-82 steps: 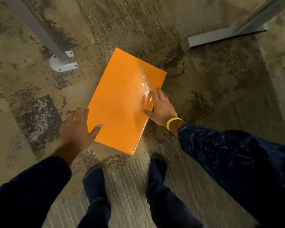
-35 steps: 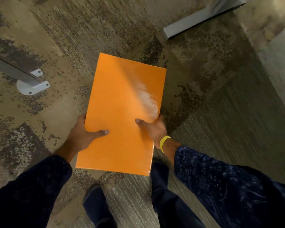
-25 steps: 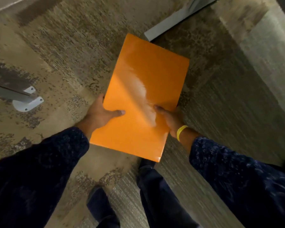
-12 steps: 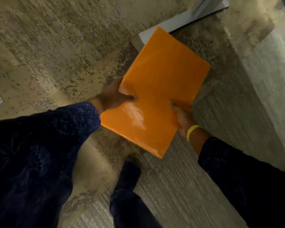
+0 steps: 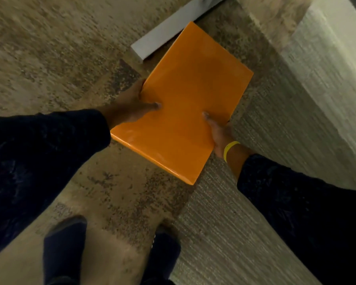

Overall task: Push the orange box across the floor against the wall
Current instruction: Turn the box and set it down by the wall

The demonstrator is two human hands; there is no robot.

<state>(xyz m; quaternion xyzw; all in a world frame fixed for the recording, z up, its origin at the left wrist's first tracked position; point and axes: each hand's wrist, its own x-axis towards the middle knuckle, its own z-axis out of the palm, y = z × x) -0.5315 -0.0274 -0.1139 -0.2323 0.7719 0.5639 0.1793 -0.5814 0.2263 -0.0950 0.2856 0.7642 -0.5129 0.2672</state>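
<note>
My left hand (image 5: pixel 132 103) and right hand (image 5: pixel 219 131) clasp the box (image 5: pixel 185 101) by its sides mid-move, thumbs on top, and next I judge it must go right to the wall (image 5: pixel 325 83).

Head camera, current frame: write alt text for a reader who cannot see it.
Seen from above, a person's left hand and right hand grip the long sides of a flat orange box over patterned carpet. A pale wall runs along the right, a grey metal bar lies beyond the box.
</note>
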